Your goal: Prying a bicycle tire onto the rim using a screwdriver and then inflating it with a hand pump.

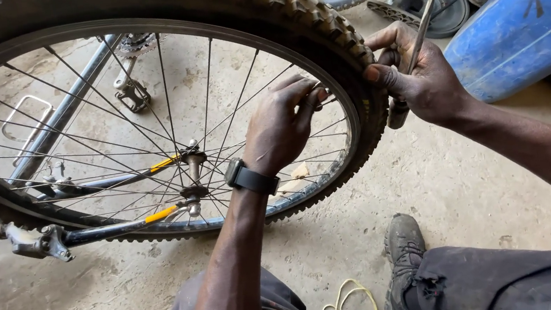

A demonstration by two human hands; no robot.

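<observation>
Tyre (338,35) top cut off; valve hidden.

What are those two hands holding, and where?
Right hand grips a flat metal tool near its lower end, against the tyre. Left hand pinches something at the rim; unclear what.

Tyre (338,35) black with knobbly tread, rim (133,25) dark, spokes (109,112) silver, frame tubes (116,227) dark with yellow bands, barrel (526,26) blue, cord (350,303) yellow, wristwatch (250,178) black.

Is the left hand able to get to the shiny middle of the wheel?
Probably yes: the left hand is already among the spokes, close to the hub, though thin spokes cross between.
</observation>
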